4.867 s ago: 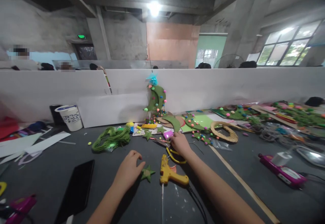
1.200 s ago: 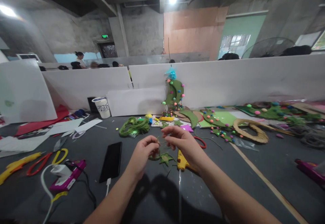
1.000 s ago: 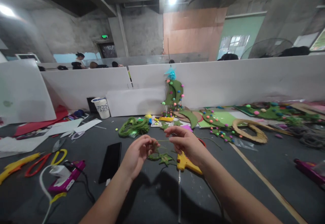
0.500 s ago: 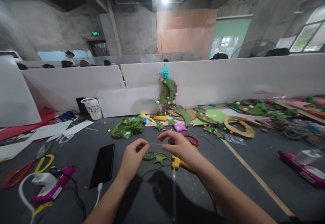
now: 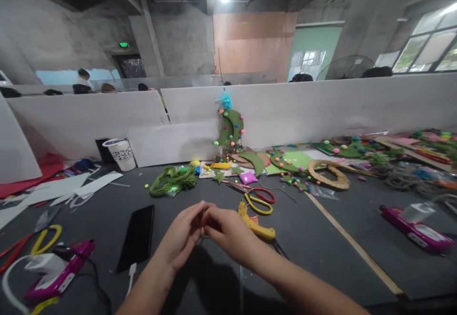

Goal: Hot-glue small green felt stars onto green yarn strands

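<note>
My left hand (image 5: 183, 236) and my right hand (image 5: 228, 231) meet above the dark grey table (image 5: 314, 239), fingertips pinched together on a small green felt piece (image 5: 203, 210) that is mostly hidden between them. A yellow glue gun (image 5: 255, 222) lies just right of my right hand. Red and yellow scissors (image 5: 259, 198) lie beyond it. A black phone (image 5: 137, 236) lies left of my left hand.
A green cord bundle (image 5: 173, 186), green felt stars, coloured pompoms and a woven ring (image 5: 324, 174) lie farther back. A green felt tree (image 5: 230, 127) leans on the white partition (image 5: 303, 110). A paper cup (image 5: 119, 153) and magenta power strips (image 5: 57, 277) sit at the sides. People sit beyond the partition.
My hands, held apart with a thin green strand stretched between them, have come together and dropped lower. The felt star that hung below them is now hidden. The view has shifted right.
</note>
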Available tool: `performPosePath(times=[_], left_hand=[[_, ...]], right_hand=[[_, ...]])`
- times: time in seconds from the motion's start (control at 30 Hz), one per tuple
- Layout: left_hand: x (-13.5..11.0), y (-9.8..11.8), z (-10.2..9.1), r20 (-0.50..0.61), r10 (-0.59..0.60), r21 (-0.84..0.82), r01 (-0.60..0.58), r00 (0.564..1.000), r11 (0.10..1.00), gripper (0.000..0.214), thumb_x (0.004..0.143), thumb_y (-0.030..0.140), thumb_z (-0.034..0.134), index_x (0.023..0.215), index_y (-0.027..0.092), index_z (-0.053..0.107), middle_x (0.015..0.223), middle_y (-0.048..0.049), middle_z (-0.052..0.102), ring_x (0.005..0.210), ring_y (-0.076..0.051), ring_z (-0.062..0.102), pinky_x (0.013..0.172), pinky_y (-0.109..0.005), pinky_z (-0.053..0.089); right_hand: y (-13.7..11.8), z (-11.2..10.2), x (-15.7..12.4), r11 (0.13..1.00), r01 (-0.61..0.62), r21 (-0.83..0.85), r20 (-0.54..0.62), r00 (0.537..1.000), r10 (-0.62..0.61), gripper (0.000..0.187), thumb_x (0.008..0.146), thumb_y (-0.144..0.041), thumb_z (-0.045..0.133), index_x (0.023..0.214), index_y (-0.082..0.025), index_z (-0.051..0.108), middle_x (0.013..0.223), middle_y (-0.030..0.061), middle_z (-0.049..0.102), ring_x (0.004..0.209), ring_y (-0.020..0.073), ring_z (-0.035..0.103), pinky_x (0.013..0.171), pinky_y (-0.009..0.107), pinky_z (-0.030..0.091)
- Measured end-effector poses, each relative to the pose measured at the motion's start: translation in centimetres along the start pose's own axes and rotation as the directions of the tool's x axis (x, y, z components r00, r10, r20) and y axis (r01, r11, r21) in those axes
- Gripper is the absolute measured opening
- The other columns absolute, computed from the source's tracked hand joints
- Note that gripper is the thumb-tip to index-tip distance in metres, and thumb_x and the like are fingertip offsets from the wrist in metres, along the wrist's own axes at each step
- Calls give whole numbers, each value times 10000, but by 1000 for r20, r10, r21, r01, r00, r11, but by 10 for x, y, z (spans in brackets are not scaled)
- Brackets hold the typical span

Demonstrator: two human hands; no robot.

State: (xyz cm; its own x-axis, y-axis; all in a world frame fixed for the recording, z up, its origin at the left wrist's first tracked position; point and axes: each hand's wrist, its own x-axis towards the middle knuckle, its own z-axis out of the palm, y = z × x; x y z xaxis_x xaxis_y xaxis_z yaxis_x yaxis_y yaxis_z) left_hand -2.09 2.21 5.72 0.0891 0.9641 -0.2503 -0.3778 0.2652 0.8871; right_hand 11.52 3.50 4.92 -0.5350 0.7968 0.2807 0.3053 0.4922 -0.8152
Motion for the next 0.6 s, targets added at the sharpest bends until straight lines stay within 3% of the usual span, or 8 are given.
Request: performPosePath(times=[0.1, 0.17, 0.23, 0.33, 0.4, 0.5, 0.6], left_hand=[[2, 3, -10, -80, -12, -130, 2, 997, 991, 94, 710, 216, 636, 760, 136, 643, 725, -30, 629, 683, -131, 593, 661, -240, 469], [4, 3, -22, -72, 21, -97, -28, 997, 995, 102, 722, 236, 631, 761, 142, 631, 577, 24, 536, 541, -82, 527, 571, -199, 442], [5, 0, -33, -72, 89, 48, -86, 993, 995, 156, 749, 298, 605, 769, 145, 624, 512, 57, 454, 428, -39, 410, 447, -150, 345], [9, -13, -41, -94, 110, 335, -73, 989, 940, 230, 760, 371, 564, 753, 147, 619, 615, 24, 541, 387, -21, 357, 369, -143, 229], [16, -25, -40, -54, 72, 507, -35, 996, 861, 252, 748, 387, 547, 733, 148, 628, 771, -36, 612, 420, -44, 421, 361, -160, 248], [27, -44, -33, 82, 103, 717, -130, 991, 684, 249, 755, 354, 502, 662, 165, 633, 1111, -94, 583, 623, -130, 582, 461, -224, 407], [37, -58, -29, 228, 202, 841, -298, 952, 452, 260, 792, 308, 455, 674, 205, 662, 1181, -81, 575, 1034, -224, 556, 826, -332, 441]], right_hand=[[3, -1, -10, 992, -3, -127, 80, 997, 13, 144, 754, -125, 495, 820, -196, 602, 773, -2, 645, 688, 125, 576, 618, 196, 388], [12, -13, -17, 976, -13, -216, 75, 997, 30, 176, 770, -143, 492, 892, -202, 604, 854, 12, 653, 759, 137, 584, 677, 208, 394], [25, -29, -27, 926, -102, -362, -2, 994, 109, 230, 754, -143, 500, 958, -197, 590, 919, 36, 638, 819, 161, 575, 708, 229, 390], [51, -44, -43, 758, -260, -598, -69, 959, 275, 294, 714, -113, 482, 982, -166, 592, 969, 89, 615, 857, 213, 562, 713, 275, 383], [67, -44, -52, 668, -268, -694, -60, 946, 317, 320, 686, -78, 464, 964, -150, 604, 983, 111, 604, 912, 243, 542, 749, 301, 372], [83, -38, -58, 635, -282, -720, -74, 940, 334, 349, 737, -48, 391, 993, -158, 599, 1024, 112, 587, 921, 233, 540, 746, 293, 365], [92, -38, -57, 658, -281, -699, -69, 942, 329, 358, 778, -36, 346, 1001, -164, 594, 1023, 108, 581, 875, 206, 555, 740, 273, 363]])
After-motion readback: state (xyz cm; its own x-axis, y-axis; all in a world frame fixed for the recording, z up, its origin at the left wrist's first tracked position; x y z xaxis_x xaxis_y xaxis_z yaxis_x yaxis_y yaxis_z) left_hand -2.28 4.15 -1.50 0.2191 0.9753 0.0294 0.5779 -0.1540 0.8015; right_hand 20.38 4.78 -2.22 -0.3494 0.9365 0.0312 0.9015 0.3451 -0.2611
